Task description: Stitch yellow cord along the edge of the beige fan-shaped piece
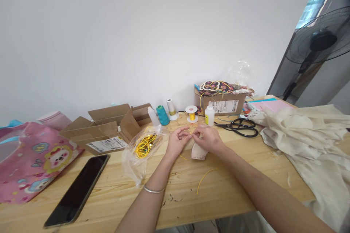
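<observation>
Above the middle of the wooden table (180,204), my left hand (178,139) pinches a thin yellow cord (190,133) between thumb and finger. My right hand (208,139) is closed close beside it, its fingertips on the same cord. Below the right fingers is a small beige stitched fabric piece (199,152), its upper part hidden by that hand. Whether the right fingers also grip the fabric, I cannot tell. A loose length of yellow cord (203,179) lies nearer the table's front edge.
Behind my hands stand a spool of yellow cord (192,115), a glue bottle (209,115) and a teal thread cone (162,115). Black scissors (240,127) and cream fabric (303,123) lie right. Leftward are a bag of cord (144,149), open carton (101,134), phone (78,191) and pink bag (41,160).
</observation>
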`<state>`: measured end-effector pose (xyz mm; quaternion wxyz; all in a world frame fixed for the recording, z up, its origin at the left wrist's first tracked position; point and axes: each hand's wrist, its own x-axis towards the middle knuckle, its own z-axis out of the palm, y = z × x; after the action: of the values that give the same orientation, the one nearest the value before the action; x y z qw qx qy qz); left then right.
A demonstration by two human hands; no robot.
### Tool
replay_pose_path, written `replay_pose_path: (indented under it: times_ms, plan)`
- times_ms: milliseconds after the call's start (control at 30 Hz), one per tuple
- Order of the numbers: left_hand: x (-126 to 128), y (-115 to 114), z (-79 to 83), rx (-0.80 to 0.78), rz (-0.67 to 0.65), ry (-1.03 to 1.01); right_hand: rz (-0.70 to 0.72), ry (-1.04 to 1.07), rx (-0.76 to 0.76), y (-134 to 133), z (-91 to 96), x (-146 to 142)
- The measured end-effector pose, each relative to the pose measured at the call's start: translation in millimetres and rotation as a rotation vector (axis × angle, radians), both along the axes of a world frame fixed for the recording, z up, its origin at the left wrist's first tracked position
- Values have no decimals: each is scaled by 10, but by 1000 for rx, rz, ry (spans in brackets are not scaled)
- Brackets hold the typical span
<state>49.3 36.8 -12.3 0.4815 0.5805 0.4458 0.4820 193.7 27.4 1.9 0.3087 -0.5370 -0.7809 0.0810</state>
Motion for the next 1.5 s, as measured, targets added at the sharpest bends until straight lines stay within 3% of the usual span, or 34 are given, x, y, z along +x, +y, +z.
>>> replay_pose_path:
  times_ms: [167,300,567,733,900,1067,1200,1367,1500]
  plan:
    - [3,12,-24,24,-19,41,-41,119,-119,37,-52,-14]
    - [-4,11,-21,14,-13,57,42,205,-212,79,-121,-2]
    - [-7,11,4,40,24,56,52,195,-167,76,-75,7]
    - [-6,10,13,48,54,54,33,282,-224,75,-71,12]
    - [-24,29,5,52,113,42,147,487,-463,43,0,22]
    - [-58,67,-17,47,144,11,396,883,-662,-27,204,138]
    - [-78,75,-22,48,167,27,508,1119,-568,-82,315,372]
    - [-75,57,-4,19,182,10,259,1181,-231,-77,380,589]
    - [-55,43,8,11,165,3,199,1082,-252,15,338,419]
